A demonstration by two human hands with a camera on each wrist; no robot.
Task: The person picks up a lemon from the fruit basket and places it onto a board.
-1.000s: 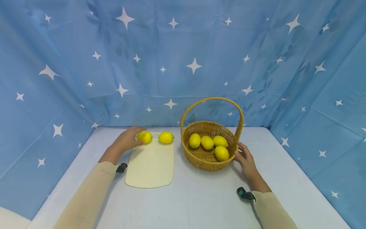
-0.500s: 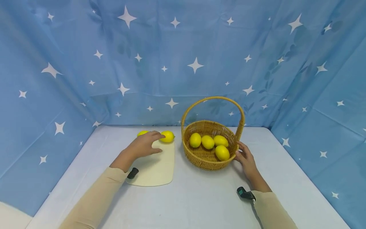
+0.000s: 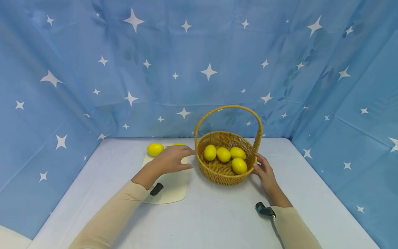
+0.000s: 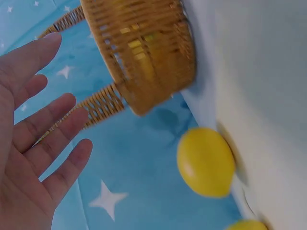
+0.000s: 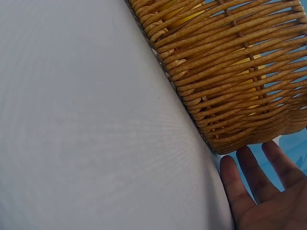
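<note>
My left hand (image 3: 171, 160) is over the cream cutting board (image 3: 174, 197), its fingers spread and nothing in them. Its fingertips reach close to the left side of the wicker basket (image 3: 225, 180); whether they touch cannot be told. Several lemons (image 3: 239, 166) lie in the basket. At the board's far end sits one lemon (image 3: 155, 149); a second lemon (image 3: 179, 144) is mostly hidden behind the left hand. In the left wrist view a lemon (image 4: 206, 162) shows below the basket. My right hand (image 3: 265, 174) rests against the basket's right side, fairly straight fingers (image 5: 256, 177) touching the wall.
A tall arched handle (image 3: 228, 106) rises over the basket. The white table (image 3: 211, 218) extends in front of both arms. A blue star-patterned curtain (image 3: 155, 86) hangs behind and at both sides. Each wrist bears a small black camera (image 3: 264, 209).
My left hand has let go of the left lemon on the board and moved right, past the second lemon, to the basket's left side. The right hand stays at the basket.
</note>
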